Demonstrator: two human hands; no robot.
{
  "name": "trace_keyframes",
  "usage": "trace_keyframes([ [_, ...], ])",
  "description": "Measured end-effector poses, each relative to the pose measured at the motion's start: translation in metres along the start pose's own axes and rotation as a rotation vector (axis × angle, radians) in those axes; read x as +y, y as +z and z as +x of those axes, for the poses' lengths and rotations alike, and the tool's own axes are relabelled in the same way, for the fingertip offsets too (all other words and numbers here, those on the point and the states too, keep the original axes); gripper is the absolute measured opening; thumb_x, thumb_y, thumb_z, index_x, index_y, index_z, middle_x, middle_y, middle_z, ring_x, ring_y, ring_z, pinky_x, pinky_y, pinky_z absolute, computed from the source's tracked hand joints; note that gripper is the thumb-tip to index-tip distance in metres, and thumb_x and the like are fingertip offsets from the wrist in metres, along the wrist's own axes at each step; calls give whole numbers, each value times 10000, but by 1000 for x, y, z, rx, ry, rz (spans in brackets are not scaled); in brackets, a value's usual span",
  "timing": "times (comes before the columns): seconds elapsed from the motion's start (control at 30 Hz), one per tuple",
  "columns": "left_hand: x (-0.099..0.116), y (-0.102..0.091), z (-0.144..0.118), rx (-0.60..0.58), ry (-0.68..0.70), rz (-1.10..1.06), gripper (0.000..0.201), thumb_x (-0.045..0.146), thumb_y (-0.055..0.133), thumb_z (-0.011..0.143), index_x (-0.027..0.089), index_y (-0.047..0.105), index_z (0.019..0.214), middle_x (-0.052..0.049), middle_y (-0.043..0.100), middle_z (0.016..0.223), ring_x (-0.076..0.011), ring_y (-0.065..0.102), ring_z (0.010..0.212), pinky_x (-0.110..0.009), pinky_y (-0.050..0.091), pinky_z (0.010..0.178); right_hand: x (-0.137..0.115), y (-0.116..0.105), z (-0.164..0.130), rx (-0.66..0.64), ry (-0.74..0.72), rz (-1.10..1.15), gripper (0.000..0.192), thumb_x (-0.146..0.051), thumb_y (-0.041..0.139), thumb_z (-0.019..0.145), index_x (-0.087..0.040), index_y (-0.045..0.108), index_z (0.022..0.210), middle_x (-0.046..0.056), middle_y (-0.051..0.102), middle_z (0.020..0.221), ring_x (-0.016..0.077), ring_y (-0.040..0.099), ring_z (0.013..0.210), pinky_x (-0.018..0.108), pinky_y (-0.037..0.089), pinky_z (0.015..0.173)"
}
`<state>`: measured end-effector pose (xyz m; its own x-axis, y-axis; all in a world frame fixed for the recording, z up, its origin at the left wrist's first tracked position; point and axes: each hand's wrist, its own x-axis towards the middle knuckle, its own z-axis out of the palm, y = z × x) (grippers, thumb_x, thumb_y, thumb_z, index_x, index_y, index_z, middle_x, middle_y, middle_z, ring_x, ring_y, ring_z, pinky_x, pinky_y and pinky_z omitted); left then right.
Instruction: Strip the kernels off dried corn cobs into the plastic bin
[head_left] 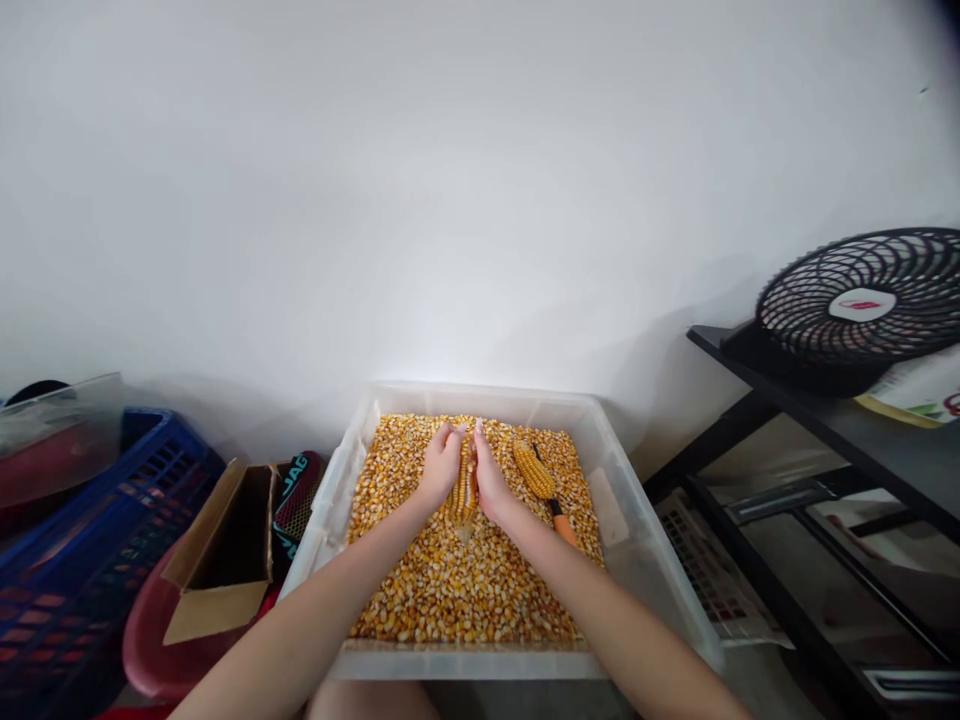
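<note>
Between my two hands is a corn cob [465,485] with rows of yellow kernels, pointing away from me over the bin. My left hand [441,463] wraps round its left side, fingers curled. Against its right side rests my right hand [489,475], fingers fairly straight and pressed together. Loose corn kernels [465,585] fill the clear plastic bin [480,662] below. To the right of my right hand, a second corn cob [533,470] lies on the kernels. Beside it is a tool with an orange handle [564,528], its far end partly hidden by that cob.
On the left stand a blue plastic basket [161,450], a reddish tub [142,650] and an open cardboard box [217,615]. A black fan [862,300] sits on a dark shelf [817,425] at the right. The white wall [480,200] rises behind the bin.
</note>
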<state>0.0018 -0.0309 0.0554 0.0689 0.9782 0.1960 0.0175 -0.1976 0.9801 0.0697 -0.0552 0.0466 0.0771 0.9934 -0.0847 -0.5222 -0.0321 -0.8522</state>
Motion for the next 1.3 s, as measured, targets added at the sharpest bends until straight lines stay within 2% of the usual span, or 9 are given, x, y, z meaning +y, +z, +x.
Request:
trace_keyframes([
  [0.13,-1,-3,3,-5,-1,-3,181,282,409,754,183,446,608,19,475,616,-136,449,644,-245,361,635,-1,-3,2,-26,-45,-30,354,-440,551,736,-206,614,994,16,640,1029,167,535,1033,303,378,925],
  [0.3,1,-5,6,-12,7,0,165,279,419,740,179,465,618,11,492,635,-142,459,670,-246,367,648,5,-11,6,-71,-12,0,340,-432,554,733,-209,605,985,16,636,1047,173,531,1046,322,382,920],
  [0.63,-5,-3,0,-24,35,89,224,323,369,787,187,421,616,28,451,614,-126,434,625,-238,340,606,4,0,-3,75,106,135,314,-400,597,689,-199,606,930,19,681,790,189,616,864,301,481,749],
  [0.83,-7,0,-5,-51,70,243,254,335,396,782,188,386,575,37,412,553,-118,402,563,-240,292,556,7,-1,1,67,212,137,413,-535,475,748,-178,625,891,46,679,778,200,613,867,312,483,764],
  [1.0,-7,-4,8,25,-46,97,231,335,395,760,180,452,599,21,476,597,-130,434,614,-249,339,604,-1,-6,6,-26,204,86,408,-529,491,750,-202,614,960,32,679,874,196,590,935,331,445,844],
  [1.17,-6,-17,27,132,-143,-155,242,375,411,736,169,496,642,7,516,614,-141,464,621,-264,383,636,-10,-4,1,-126,116,-118,342,-430,604,708,-239,604,991,5,660,969,184,572,972,334,398,900],
  [1.3,-3,-24,33,109,-137,-206,269,378,396,737,171,506,605,-3,509,572,-148,467,588,-271,395,617,-10,3,-5,-137,150,-223,288,-443,571,737,-238,628,930,-1,669,906,198,592,917,355,422,857],
])
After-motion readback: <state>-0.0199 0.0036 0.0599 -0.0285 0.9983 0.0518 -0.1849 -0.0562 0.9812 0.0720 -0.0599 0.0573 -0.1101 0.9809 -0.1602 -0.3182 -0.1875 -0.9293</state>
